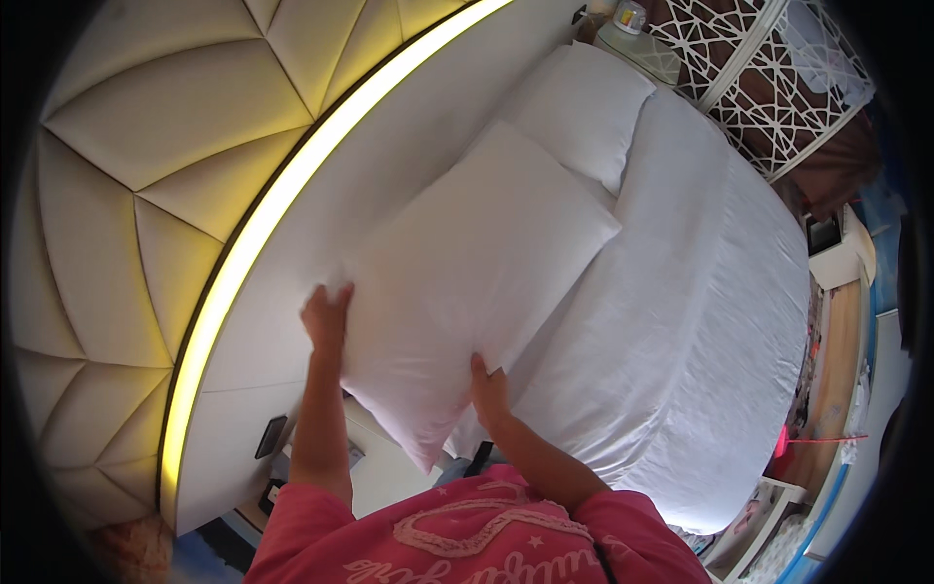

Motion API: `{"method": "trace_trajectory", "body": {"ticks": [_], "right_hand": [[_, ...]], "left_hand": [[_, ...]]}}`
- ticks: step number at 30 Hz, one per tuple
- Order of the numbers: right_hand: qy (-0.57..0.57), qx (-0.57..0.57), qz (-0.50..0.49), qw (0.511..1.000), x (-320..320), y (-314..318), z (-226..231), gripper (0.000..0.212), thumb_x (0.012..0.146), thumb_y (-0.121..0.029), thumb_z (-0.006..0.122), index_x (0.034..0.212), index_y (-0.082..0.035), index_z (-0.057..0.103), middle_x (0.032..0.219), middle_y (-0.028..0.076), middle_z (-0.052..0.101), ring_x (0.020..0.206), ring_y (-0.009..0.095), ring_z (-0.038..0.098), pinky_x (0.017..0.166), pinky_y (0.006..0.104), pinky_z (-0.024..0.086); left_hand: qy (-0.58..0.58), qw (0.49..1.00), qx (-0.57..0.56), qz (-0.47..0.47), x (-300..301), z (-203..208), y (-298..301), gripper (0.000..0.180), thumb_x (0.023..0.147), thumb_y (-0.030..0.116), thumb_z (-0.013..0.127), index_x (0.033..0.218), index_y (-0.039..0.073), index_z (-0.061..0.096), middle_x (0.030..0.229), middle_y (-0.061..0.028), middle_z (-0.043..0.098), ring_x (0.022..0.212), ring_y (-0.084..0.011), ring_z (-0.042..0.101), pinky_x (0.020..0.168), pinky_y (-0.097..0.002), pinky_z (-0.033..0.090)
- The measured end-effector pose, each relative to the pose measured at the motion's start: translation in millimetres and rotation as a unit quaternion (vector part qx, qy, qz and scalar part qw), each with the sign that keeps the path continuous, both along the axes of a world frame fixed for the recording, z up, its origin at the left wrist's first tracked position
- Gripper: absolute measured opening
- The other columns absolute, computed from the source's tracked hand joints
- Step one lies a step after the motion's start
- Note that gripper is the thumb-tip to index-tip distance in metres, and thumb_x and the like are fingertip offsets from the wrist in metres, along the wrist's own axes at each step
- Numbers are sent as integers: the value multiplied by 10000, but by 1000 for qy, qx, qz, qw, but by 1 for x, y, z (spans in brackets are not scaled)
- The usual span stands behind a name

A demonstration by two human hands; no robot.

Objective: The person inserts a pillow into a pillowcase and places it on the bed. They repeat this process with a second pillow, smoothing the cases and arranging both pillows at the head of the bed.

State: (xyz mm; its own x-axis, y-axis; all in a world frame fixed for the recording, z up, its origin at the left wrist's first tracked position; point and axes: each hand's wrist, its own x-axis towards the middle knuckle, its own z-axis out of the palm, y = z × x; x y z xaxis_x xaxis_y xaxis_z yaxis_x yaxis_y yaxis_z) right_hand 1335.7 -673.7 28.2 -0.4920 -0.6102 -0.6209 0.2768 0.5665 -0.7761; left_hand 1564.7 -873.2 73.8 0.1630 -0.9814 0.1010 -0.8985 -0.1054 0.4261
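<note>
A large white pillow (477,243) is tilted across the head end of the bed, between my two arms. My left hand (328,316) is closed at the pillow's left edge, beside the headboard; its fingertips are slightly blurred. On the near right edge, my right hand (489,391) grips the pillow with the thumb on top and the other fingers mostly hidden beneath. Behind it, a second white pillow (589,102) lies against the headboard at the far side. Smooth white bedding (681,321) covers the bed.
A pale headboard (292,292) with a lit yellow strip (258,219) runs along the left, below padded wall panels (185,107). A bedside table (637,54) stands at the far end near a white lattice screen (769,88). A pale bedside surface (389,472) is close to me.
</note>
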Motion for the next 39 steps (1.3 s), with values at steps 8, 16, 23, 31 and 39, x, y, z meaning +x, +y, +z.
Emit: {"method": "trace_trajectory", "body": {"ticks": [8, 16, 23, 31, 39], "right_hand": [[94, -32, 6, 995, -32, 31, -57, 532, 891, -442, 652, 1078, 56, 620, 857, 133, 667, 825, 227, 641, 741, 382, 486], [420, -118, 31, 899, -61, -1, -17, 702, 860, -375, 673, 1402, -47, 369, 1528, 236, 204, 1373, 409, 260, 1088, 486, 281], [590, -107, 299, 742, -62, -126, 62, 640, 867, -574, 556, 1436, -312, 426, 1589, 82, 191, 1447, 454, 45, 1067, 714, 10], [565, 18, 415, 712, -80, -176, 24, 698, 857, -670, 466, 1476, -376, 332, 1620, 21, 76, 1462, 419, -48, 1055, 736, -23], [539, 49, 445, 714, -102, -191, 8, 722, 863, -700, 424, 1494, -376, 287, 1623, 11, 26, 1461, 405, -94, 1060, 730, -29]], "left_hand": [[6, 1000, 0, -22, -38, -28, 79, 617, 930, 402, 547, 1412, 46, 396, 1416, -275, 371, 1351, -450, 294, 1085, -622, 202], [-45, 959, 4, -280, -123, 29, 105, 817, 751, 573, 690, 1448, 245, 417, 1596, -119, 137, 1448, -452, 55, 1044, -739, 30], [-99, 964, 148, -197, -115, 7, 104, 970, 695, 682, 669, 1500, 262, 327, 1607, -158, -25, 1431, -484, -126, 983, -793, -10], [-85, 955, 224, -176, -126, -17, 90, 977, 721, 724, 605, 1523, 292, 252, 1608, -154, -56, 1424, -480, -170, 955, -814, -15], [-39, 969, 161, -183, -115, -15, 85, 980, 725, 652, 674, 1511, 217, 283, 1594, -186, 51, 1447, -455, -17, 1054, -716, 83]]}}
